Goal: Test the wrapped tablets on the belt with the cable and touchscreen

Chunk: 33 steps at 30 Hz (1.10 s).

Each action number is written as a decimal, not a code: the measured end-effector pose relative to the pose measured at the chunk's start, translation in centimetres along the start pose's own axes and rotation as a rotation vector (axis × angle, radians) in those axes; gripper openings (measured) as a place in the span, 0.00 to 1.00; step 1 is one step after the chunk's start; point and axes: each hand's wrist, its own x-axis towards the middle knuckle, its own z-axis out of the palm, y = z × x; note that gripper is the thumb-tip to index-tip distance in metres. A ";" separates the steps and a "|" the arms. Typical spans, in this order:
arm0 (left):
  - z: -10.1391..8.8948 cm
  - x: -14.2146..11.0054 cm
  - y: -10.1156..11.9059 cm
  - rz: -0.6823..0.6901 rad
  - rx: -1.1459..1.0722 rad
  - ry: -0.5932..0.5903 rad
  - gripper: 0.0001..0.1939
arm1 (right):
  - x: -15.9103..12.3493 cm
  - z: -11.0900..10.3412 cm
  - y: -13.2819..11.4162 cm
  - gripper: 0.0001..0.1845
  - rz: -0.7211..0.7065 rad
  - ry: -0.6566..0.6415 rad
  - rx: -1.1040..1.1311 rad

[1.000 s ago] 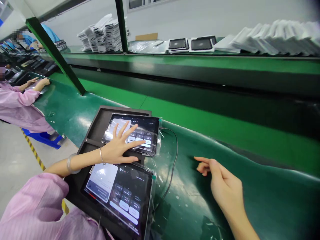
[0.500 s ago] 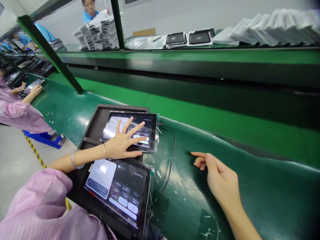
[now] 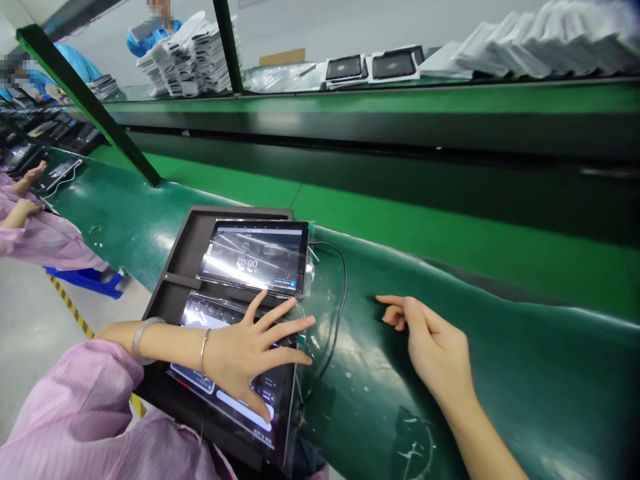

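Note:
Two lit tablets lie side by side on a black tray [image 3: 183, 243], clear film showing at their right edges. The far tablet [image 3: 250, 253] displays a pale screen with large digits. My left hand [image 3: 250, 357] is spread palm down over the near tablet [image 3: 225, 393], fingers toward its right edge; whether it touches the glass I cannot tell. It holds nothing. Off to the right, my right hand [image 3: 435, 347] hovers above the green bench with its index finger extended and the others loosely curled, holding nothing. A black cable [image 3: 345, 287] runs from the far tablet's right side.
Beyond the bench [image 3: 505, 373] is a lower green belt [image 3: 350, 213]. A raised shelf carries white stacks [image 3: 200, 60] and two boxed dark devices [image 3: 395, 65]. At left, a co-worker's hands [image 3: 27, 193] are beside another tablet. A green post [image 3: 95, 110] slants up nearby.
My left hand has moved from the far tablet down over the near one, staying spread. The far tablet's screen now shows large digits instead of a tile panel. My right hand keeps its pose.

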 end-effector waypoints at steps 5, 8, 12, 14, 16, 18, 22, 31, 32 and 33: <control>-0.4 0.5 -0.2 0.025 -0.012 0.000 0.52 | -0.1 -0.1 0.0 0.31 -0.015 -0.005 -0.016; -0.4 0.4 0.2 0.027 -0.005 -0.026 0.52 | -0.2 -0.2 0.2 0.31 -0.016 -0.007 -0.025; -1.3 1.0 0.2 0.047 0.027 -0.063 0.50 | 0.4 -0.1 0.0 0.32 -0.025 -0.005 -0.023; -2.4 2.3 -0.9 0.012 0.028 0.008 0.47 | 1.6 0.3 -0.4 0.32 -0.017 -0.028 0.006; -3.9 4.4 -3.0 -0.077 0.024 0.115 0.45 | 3.4 1.1 -1.1 0.32 0.005 -0.091 0.061; -5.5 6.8 -5.8 -0.189 0.026 0.185 0.43 | 5.7 2.4 -2.0 0.35 0.015 -0.159 0.115; -8.1 11.2 -10.7 -0.341 0.010 0.074 0.43 | 10.1 5.7 -4.1 0.37 0.004 -0.315 0.120; -8.6 13.3 -10.9 -0.442 0.018 -0.069 0.38 | 12.2 7.9 -6.8 0.37 0.104 -0.686 0.058; -8.5 13.3 -10.9 -0.449 0.011 -0.076 0.37 | 12.2 7.7 -6.9 0.37 0.115 -0.692 0.052; -8.3 13.3 -10.9 -0.447 0.002 -0.079 0.37 | 12.3 7.4 -6.9 0.37 0.126 -0.693 0.049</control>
